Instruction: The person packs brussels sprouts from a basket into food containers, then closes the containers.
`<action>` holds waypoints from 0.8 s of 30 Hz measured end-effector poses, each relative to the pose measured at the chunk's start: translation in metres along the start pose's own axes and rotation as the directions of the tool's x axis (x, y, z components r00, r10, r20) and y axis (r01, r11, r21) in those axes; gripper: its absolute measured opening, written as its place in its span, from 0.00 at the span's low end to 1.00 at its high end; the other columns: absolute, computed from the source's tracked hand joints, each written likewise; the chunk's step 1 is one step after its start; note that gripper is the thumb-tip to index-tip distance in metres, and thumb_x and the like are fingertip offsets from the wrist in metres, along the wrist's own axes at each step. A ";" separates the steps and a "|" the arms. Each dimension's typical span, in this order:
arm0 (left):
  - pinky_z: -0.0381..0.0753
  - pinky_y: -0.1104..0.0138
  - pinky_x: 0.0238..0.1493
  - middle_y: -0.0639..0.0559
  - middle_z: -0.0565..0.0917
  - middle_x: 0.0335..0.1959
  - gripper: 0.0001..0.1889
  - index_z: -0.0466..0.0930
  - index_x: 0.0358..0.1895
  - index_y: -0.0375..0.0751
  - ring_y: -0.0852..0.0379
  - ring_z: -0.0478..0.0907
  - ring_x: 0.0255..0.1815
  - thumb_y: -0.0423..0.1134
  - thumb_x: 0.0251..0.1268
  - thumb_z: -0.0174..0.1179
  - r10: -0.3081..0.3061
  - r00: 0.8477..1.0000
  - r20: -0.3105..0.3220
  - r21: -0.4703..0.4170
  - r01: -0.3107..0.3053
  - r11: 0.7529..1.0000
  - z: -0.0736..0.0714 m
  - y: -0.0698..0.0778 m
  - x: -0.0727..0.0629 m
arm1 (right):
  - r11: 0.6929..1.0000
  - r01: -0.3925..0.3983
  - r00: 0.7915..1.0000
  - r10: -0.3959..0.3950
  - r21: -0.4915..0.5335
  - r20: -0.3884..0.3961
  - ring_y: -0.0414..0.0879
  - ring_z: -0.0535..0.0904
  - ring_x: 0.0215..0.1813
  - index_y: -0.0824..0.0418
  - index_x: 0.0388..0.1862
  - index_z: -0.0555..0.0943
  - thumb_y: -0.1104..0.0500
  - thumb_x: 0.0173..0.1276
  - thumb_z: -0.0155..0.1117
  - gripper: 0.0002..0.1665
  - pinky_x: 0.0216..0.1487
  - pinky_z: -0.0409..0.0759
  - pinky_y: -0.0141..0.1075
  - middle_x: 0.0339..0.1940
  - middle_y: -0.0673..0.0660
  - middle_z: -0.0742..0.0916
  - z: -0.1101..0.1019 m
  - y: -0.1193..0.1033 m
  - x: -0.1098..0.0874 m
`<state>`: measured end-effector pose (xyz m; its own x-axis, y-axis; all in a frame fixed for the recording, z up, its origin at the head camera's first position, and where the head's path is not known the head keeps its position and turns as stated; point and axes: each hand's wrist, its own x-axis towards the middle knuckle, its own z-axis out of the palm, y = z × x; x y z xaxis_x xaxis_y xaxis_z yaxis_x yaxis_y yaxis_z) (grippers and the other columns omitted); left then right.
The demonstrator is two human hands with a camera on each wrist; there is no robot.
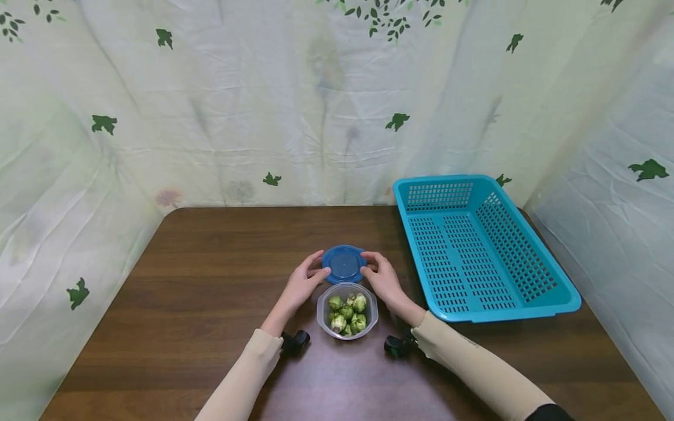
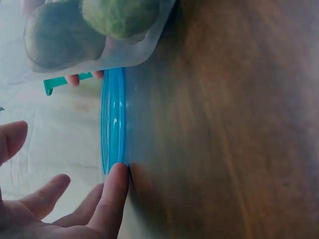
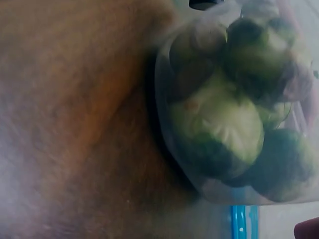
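Observation:
A round blue lid (image 1: 344, 264) lies flat on the table just beyond a clear plastic container (image 1: 320, 316) of Brussels sprouts (image 1: 358, 323). My left hand (image 1: 304, 283) is at the lid's left edge, thumb and fingers spread; in the left wrist view a fingertip (image 2: 118, 172) touches the lid's rim (image 2: 115, 117). On the opposite side, my right hand (image 1: 382, 279) has its thumb and fingertips right at the lid's edge. The container's near wall fills much of the right wrist view, with sprouts (image 3: 217, 129) behind it and only one fingertip (image 3: 308, 230) showing.
A large turquoise plastic basket (image 1: 458, 251) with slotted walls stands at the right of the brown wooden table (image 1: 221, 280). Behind the table and at both sides hangs a pale leaf-patterned sheet (image 1: 237, 105). Black wrist cameras (image 1: 398, 346) sit low beside the container.

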<state>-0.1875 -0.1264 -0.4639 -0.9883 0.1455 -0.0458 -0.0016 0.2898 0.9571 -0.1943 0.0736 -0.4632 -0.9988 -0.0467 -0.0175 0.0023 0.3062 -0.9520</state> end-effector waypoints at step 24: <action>0.77 0.53 0.52 0.31 0.68 0.64 0.26 0.63 0.69 0.34 0.37 0.75 0.55 0.34 0.70 0.56 0.049 0.999 -0.022 -0.122 -0.051 0.991 -0.005 0.020 0.006 | 0.994 0.068 0.993 -0.060 0.081 -0.101 0.54 0.76 0.51 0.66 0.60 0.75 0.67 0.70 0.56 0.20 0.51 0.75 0.47 0.55 0.64 0.77 -0.001 -0.006 0.000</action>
<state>-0.1940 -0.1245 -0.4432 -0.9903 0.1385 0.0076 0.0306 0.1645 0.9859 -0.1946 0.0730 -0.4575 -0.9970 0.0317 0.0704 -0.0616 0.2243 -0.9726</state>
